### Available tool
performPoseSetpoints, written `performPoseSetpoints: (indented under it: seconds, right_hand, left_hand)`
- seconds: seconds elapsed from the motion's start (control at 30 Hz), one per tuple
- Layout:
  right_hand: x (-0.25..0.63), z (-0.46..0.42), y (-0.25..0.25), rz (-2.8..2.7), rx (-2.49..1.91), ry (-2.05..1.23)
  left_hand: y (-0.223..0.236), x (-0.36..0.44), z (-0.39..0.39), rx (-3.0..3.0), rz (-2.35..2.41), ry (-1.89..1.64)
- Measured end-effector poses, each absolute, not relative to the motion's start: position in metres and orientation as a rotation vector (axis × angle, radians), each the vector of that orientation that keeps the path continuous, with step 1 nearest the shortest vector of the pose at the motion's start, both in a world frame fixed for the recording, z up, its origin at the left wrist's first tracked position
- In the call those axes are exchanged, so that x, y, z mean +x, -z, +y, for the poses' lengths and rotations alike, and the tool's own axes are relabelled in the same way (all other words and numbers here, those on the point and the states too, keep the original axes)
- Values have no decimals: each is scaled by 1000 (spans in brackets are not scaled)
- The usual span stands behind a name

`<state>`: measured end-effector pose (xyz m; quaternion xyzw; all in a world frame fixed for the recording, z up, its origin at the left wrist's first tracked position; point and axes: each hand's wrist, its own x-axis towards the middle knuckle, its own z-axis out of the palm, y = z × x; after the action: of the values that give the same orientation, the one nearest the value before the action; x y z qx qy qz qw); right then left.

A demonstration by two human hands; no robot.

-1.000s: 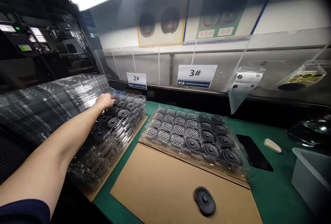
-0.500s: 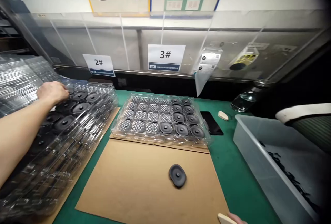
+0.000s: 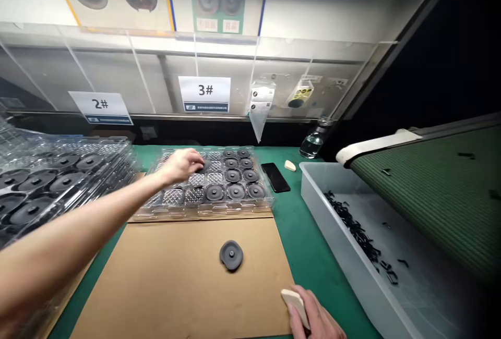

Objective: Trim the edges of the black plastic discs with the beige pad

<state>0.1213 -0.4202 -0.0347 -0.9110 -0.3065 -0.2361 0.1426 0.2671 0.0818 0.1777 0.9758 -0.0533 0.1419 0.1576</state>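
In the forward view from the wearer's head, a worker's bare left hand (image 3: 180, 166) reached over a clear plastic tray with cross-hatched pockets (image 3: 173, 197), its thumb and fingertips drawn together on a dark grey disc (image 3: 203, 167), which the hand partly hid. Black oval discs with raised centres (image 3: 236, 191) filled the tray's two right-hand columns, and one more sat beside them in the near row. The bare right hand (image 3: 316, 320), low at the near right corner of a flat brown cardboard sheet (image 3: 156, 281), had its thumb and fingers clamped on a pale, flat, wedge-like block (image 3: 294, 302). Between that hand and the tray, a single matte black disc with a small central hub (image 3: 231, 255) lay on the cardboard, touching neither hand. A stack of clear trays (image 3: 119, 159) loaded with dark discs stood at the left. On the green work surface (image 3: 319, 263), a black phone (image 3: 276, 177) lay just beside the tray, near a second pale block (image 3: 290, 165) and a clear glass bottle (image 3: 312, 145). A translucent grey bin (image 3: 338, 237) holding small black pieces (image 3: 362, 240) stood at the right beneath a green ribbed belt (image 3: 438, 188), while white signs reading "2#" (image 3: 100, 107) and "3#" (image 3: 204, 94) hung behind.
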Motion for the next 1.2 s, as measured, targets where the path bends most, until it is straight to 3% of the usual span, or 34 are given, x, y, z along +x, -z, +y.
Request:
performPoseSetpoints:
  seconds: [0.23, 0.5, 0.63, 0.9, 1.03, 1.2]
  right_hand:
    - [115, -413, 32, -852, -2597, 659]
    - [115, -410, 31, -840, -2614, 643]
    - [115, -404, 19, -826, -2547, 669]
    - [112, -398, 8, -823, -2536, 701]
    - [109, -395, 5, -788, -2547, 634]
    - [109, -388, -4, -722, -2533, 642]
  left_hand:
    - [-111, 293, 38, 2821, -125, -241]
    - [-110, 294, 24, 2825, 26, -269]
    - [-127, 257, -11, 2698, -30, -271]
    - [-104, 151, -82, 2383, -374, 353]
    - [-86, 137, -88, 2263, -233, 334]
    - [-100, 94, -116, 1990, 40, 191]
